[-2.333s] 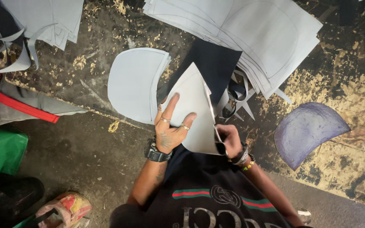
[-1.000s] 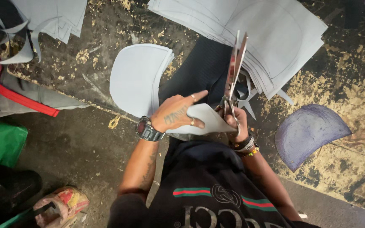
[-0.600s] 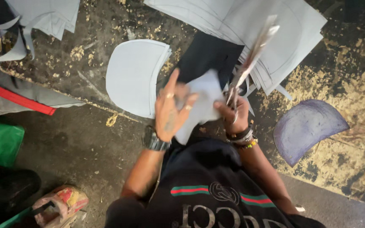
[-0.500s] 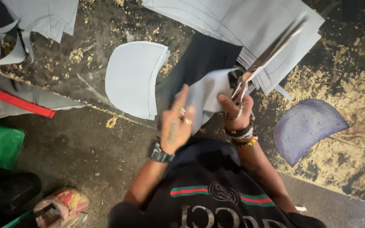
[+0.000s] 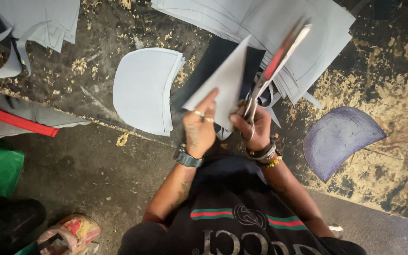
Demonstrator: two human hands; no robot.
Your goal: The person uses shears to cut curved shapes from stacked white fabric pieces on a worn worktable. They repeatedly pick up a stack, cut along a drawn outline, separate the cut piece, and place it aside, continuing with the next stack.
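My left hand pinches a pale grey triangular sheet piece by its lower edge, fingers closed on it, holding it tilted up above the worn, glue-stained surface. My right hand is closed through the handles of a pair of long metal scissors, whose blades point up and away, just beside the sheet's right edge; they are blurred, so I cannot tell whether the blades are biting into the sheet or just beside it.

To the left of my left hand lies a neat stack of pale grey dome-shaped cut pieces, so I judge a fair number are already trimmed. Beyond both hands a spread pile of uncut pale grey sheets with drawn outlines remains, which suggests plenty of cutting is left. Right of my right hand rests a purple dome-shaped template piece. Offcut strips lie far to the left.
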